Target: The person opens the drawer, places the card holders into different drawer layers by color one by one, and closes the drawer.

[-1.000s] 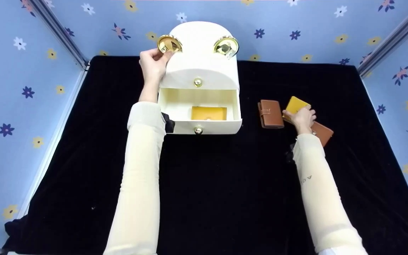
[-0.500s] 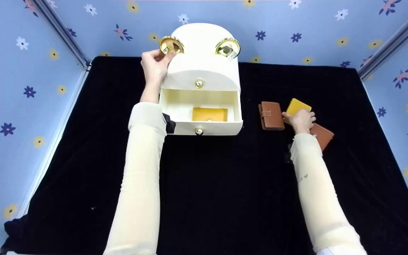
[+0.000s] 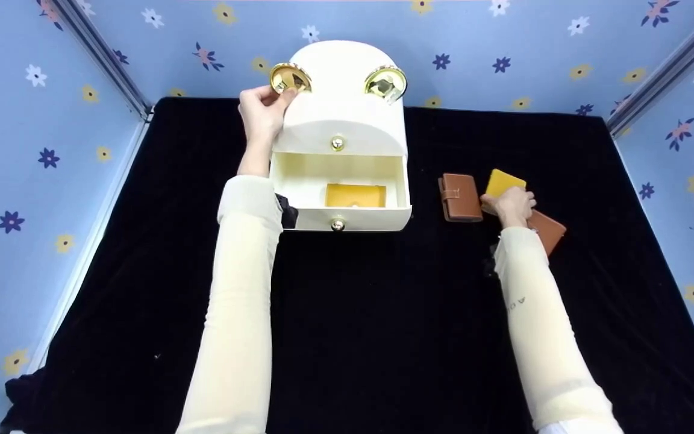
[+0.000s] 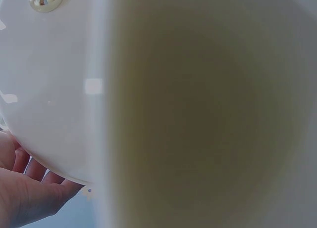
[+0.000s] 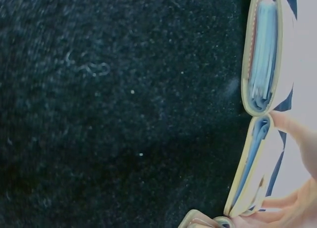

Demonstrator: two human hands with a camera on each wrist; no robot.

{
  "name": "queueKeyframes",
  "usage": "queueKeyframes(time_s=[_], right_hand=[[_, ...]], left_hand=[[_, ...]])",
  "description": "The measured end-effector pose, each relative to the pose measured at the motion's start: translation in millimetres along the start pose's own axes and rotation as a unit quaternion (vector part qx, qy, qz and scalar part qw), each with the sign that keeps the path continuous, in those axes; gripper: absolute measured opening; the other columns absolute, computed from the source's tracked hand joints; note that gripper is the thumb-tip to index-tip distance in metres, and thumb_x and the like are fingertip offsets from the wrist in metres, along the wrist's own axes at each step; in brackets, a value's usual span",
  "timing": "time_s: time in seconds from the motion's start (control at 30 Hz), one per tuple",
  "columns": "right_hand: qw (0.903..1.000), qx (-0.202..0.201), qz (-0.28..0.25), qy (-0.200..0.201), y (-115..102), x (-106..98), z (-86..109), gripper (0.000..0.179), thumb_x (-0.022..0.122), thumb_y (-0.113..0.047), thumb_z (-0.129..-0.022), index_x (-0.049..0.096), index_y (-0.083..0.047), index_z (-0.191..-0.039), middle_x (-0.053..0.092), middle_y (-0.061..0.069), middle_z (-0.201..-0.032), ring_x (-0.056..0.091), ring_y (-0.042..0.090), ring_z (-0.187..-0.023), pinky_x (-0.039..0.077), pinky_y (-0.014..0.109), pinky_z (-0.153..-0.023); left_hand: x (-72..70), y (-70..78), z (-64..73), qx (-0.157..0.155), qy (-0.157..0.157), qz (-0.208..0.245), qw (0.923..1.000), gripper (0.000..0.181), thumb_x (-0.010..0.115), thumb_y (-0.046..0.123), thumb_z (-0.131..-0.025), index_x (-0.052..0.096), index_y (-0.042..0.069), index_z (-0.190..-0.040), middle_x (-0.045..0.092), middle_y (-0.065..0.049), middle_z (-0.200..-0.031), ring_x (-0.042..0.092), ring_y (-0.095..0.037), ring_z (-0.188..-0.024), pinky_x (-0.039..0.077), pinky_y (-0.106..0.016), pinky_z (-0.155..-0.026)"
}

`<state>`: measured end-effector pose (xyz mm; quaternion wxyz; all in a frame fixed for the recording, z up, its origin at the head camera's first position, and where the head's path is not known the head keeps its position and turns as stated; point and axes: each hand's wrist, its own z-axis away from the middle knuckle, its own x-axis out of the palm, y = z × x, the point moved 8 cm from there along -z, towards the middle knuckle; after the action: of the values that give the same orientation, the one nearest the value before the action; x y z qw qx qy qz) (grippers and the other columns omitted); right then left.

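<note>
In the head view, a white cabinet [image 3: 347, 108] with gold knobs and two round gold ornaments stands at the back. Its lower drawer [image 3: 305, 175] is pulled out, with a yellow wallet [image 3: 356, 196] lying inside. My left hand [image 3: 262, 114] grips the cabinet's upper left edge beside the left gold ornament [image 3: 290, 77]. In the left wrist view, its fingers [image 4: 47, 178] reach round the curved white edge. On the right, my right hand [image 3: 512, 205] holds another yellow wallet [image 3: 505, 181] by its sides, thumb on the left edge.
A brown strapped wallet [image 3: 461, 198] lies just left of my right hand. Another brown wallet [image 3: 547, 230] lies partly under that hand's right side. Black cloth [image 3: 371, 313] covers the table, and flowered blue panels [image 3: 473, 54] stand round it.
My right forearm has swung slightly left, the hand staying at the yellow wallet. The left hand keeps its place on the cabinet, and the view has shifted a little.
</note>
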<state>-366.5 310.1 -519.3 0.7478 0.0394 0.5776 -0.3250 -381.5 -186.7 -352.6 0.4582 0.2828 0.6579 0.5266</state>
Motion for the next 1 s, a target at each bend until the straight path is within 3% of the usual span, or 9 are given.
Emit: queueKeyframes(time_s=[0.4,1.0], right_hand=[[0.9996,-0.024,0.003,0.015,-1.0,-2.7,1.2,0.08,0.06,-0.042,-0.074,0.032,0.011,-0.127,0.039,0.027,-0.118,0.037,0.038,-0.108,0.036,0.046,-0.089],[0.9913,-0.124,-0.015,0.041,-17.1,-17.6,19.9,0.072,0.061,-0.039,-0.073,0.039,0.008,-0.122,0.043,0.025,-0.11,0.043,0.036,-0.098,0.039,0.045,-0.084]], left_hand=[[1.1,-2.2,0.6,-0.016,-0.007,0.003,0.9998,0.026,0.07,0.025,-0.077,0.07,0.007,-0.096,0.067,-0.003,-0.085,0.058,-0.011,-0.076,0.043,-0.02,-0.07],[-0.1,-0.3,0.6,-0.009,-0.002,0.003,1.0,0.025,0.07,0.024,-0.077,0.07,0.006,-0.094,0.067,-0.003,-0.083,0.058,-0.01,-0.072,0.043,-0.019,-0.068]])
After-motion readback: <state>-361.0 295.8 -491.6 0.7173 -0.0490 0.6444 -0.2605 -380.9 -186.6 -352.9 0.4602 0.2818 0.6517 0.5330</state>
